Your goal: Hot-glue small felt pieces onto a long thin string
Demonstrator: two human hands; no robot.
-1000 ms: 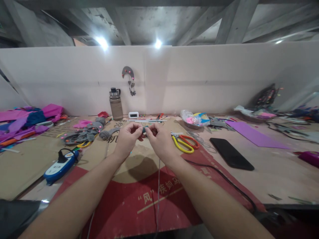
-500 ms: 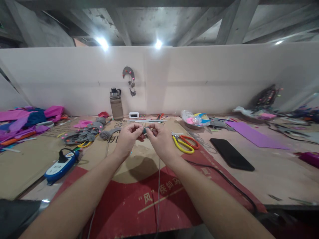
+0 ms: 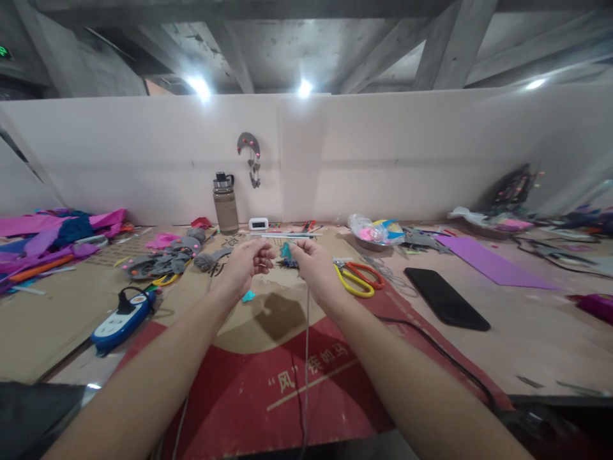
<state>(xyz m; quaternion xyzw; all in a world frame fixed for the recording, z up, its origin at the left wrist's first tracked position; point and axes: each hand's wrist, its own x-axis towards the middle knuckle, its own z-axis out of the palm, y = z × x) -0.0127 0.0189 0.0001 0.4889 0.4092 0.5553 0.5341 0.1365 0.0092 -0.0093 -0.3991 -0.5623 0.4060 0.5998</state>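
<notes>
Printed cardboard (image 3: 239,390), teal piece (image 3: 286,250) (small), jutting from pinched right fingers (image 3: 303,247)

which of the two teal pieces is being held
The upper teal piece, pinched in the fingertips of the right hand. The other teal piece lies on the cardboard, nearer the left forearm, with no hand on it.

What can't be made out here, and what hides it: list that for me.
All in the head view:
Teal piece: one end, covered by the right hand.
Left hand: whether it holds anything thin, behind its curled fingers.
Dark blue item: too small to identify.
Magenta object: cut off by the right edge.
Black item: cut off by the left and bottom edges.
</notes>
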